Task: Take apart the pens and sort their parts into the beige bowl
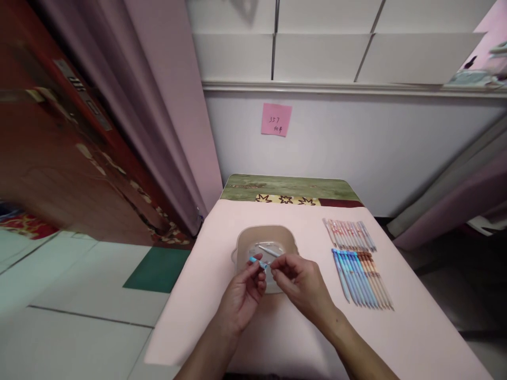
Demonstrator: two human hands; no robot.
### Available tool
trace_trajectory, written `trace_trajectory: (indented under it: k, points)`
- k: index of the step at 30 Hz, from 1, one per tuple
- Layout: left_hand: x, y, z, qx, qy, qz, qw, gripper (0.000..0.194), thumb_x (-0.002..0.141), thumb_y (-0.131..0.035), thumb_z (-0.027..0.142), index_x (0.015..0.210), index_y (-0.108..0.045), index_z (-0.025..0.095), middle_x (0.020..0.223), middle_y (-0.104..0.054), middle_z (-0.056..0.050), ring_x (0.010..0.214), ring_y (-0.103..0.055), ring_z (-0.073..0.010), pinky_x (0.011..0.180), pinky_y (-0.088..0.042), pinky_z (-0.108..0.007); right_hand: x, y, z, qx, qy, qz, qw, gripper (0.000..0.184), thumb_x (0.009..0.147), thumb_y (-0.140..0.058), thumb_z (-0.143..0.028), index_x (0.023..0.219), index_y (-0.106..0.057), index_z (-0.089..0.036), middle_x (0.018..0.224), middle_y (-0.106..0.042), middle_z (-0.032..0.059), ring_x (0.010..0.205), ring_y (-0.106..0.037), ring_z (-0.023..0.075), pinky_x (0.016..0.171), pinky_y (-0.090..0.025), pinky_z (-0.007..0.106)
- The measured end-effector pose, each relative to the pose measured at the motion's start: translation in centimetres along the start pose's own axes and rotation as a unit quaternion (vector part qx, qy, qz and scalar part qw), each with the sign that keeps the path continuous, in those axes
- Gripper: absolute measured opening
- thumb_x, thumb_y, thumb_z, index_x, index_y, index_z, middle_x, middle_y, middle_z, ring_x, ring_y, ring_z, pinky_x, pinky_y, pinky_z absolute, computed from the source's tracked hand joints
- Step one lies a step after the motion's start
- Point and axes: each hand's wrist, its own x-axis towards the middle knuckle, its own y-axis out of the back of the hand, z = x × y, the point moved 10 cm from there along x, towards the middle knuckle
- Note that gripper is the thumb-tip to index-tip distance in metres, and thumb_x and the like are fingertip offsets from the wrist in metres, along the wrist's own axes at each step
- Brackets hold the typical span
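My left hand (pixel 248 287) is closed in a pinch on a short light-blue pen cap (pixel 258 262), held above a beige plastic tub (pixel 247 237). Just to its right, the fingertips of my right hand (pixel 299 274) are pressed together close to the cap's end. Whatever is between them is too small to make out. Inside the tub lies a pale pen-like stick (pixel 268 250), partly covered by my right hand. To the right, a row of pens with blue and brown tops (pixel 360 279) lies side by side, below a second row of pinkish pens (pixel 348 235).
A pink cloth (pixel 190 311) covers most of the table, whose green patterned top (pixel 289 186) shows at the back. The white wall behind carries a pink note (pixel 276 120). At left stand a purple curtain and a reddish-brown door (pixel 79 174).
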Motion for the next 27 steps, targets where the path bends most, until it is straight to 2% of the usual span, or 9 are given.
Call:
trace_trajectory:
  k: [8,13,17,19,21,23,25,27]
  points:
    - [-0.2,-0.6,0.0,0.028,-0.023,-0.002,0.999,0.028,0.078,-0.060,0.003,0.105,-0.062,0.013,0.068,-0.063,-0.001,0.051,-0.059,-0.0064,0.046,-0.049,-0.013,0.1,-0.2,0.3,0.003,-0.021,-0.016,1.000,0.008,0.078,-0.058,-0.019,0.077,-0.065,-0.020,0.066,-0.067,-0.0002,0.059,-0.062,0.0132,0.056,-0.047,0.021]
    - [0.0,-0.5,-0.7,0.035,-0.029,-0.009,0.999,0.025,0.076,-0.064,0.004,0.100,-0.063,0.012,0.070,-0.064,-0.001,0.051,-0.058,-0.0065,0.045,-0.048,-0.013,0.3,-1.1,0.9,0.084,-0.054,-0.043,0.994,0.005,0.077,-0.061,-0.019,0.082,-0.061,-0.020,0.068,-0.068,-0.0013,0.063,-0.064,0.0131,0.059,-0.049,0.021]
    - [0.1,-0.1,-0.9,0.011,0.004,-0.002,1.000,0.014,0.080,-0.061,0.006,0.093,-0.064,0.007,0.067,-0.062,-0.003,0.050,-0.056,-0.0066,0.042,-0.046,-0.014,0.7,-1.1,2.5,0.113,-0.080,-0.037,0.990,0.015,0.074,-0.067,-0.029,0.082,-0.061,-0.018,0.063,-0.064,-0.0020,0.055,-0.060,0.0120,0.052,-0.046,0.020]
    - [0.0,-0.1,-0.3,-0.011,0.015,0.000,1.000,0.011,0.082,-0.057,0.007,0.091,-0.064,0.005,0.067,-0.061,-0.004,0.049,-0.054,-0.0061,0.041,-0.044,-0.014,1.3,-0.3,3.6,0.110,-0.089,-0.019,0.990,0.022,0.077,-0.064,-0.038,0.082,-0.061,-0.017,0.059,-0.062,-0.0018,0.051,-0.058,0.0120,0.049,-0.044,0.020]
    - [-0.1,0.1,0.9,-0.041,0.000,0.006,0.999,0.011,0.085,-0.053,0.007,0.089,-0.063,0.006,0.068,-0.061,-0.005,0.048,-0.052,-0.0050,0.040,-0.043,-0.013,2.3,1.1,4.3,0.049,-0.078,0.014,0.996,0.025,0.083,-0.056,-0.041,0.080,-0.061,-0.017,0.058,-0.061,-0.0007,0.051,-0.057,0.0124,0.050,-0.043,0.021]
    - [-0.2,0.5,2.0,-0.062,-0.015,0.018,0.998,0.012,0.087,-0.050,0.007,0.086,-0.062,0.007,0.069,-0.061,-0.004,0.047,-0.051,-0.0042,0.039,-0.042,-0.012,3.6,2.1,4.4,-0.092,-0.052,0.033,0.994,0.023,0.085,-0.053,-0.036,0.075,-0.063,-0.018,0.061,-0.064,0.0011,0.056,-0.059,0.0134,0.055,-0.043,0.022]
    - [-0.3,0.7,2.3,-0.067,-0.009,0.029,0.997,0.013,0.087,-0.049,0.008,0.084,-0.061,0.008,0.069,-0.061,-0.004,0.047,-0.050,-0.0040,0.039,-0.042,-0.012,5.0,1.4,5.0,-0.266,-0.044,-0.004,0.963,0.017,0.084,-0.054,-0.030,0.077,-0.066,-0.019,0.071,-0.069,0.0026,0.067,-0.062,0.0147,0.062,-0.042,0.022]
    - [-0.4,0.8,2.6,-0.069,-0.009,0.029,0.997,0.013,0.087,-0.049,0.008,0.084,-0.061,0.008,0.071,-0.061,-0.005,0.047,-0.050,-0.0039,0.038,-0.042,-0.012,6.1,-0.4,6.5,-0.385,-0.063,-0.066,0.918,0.015,0.084,-0.055,-0.027,0.084,-0.068,-0.021,0.082,-0.071,0.0043,0.077,-0.064,0.0165,0.067,-0.043,0.023]
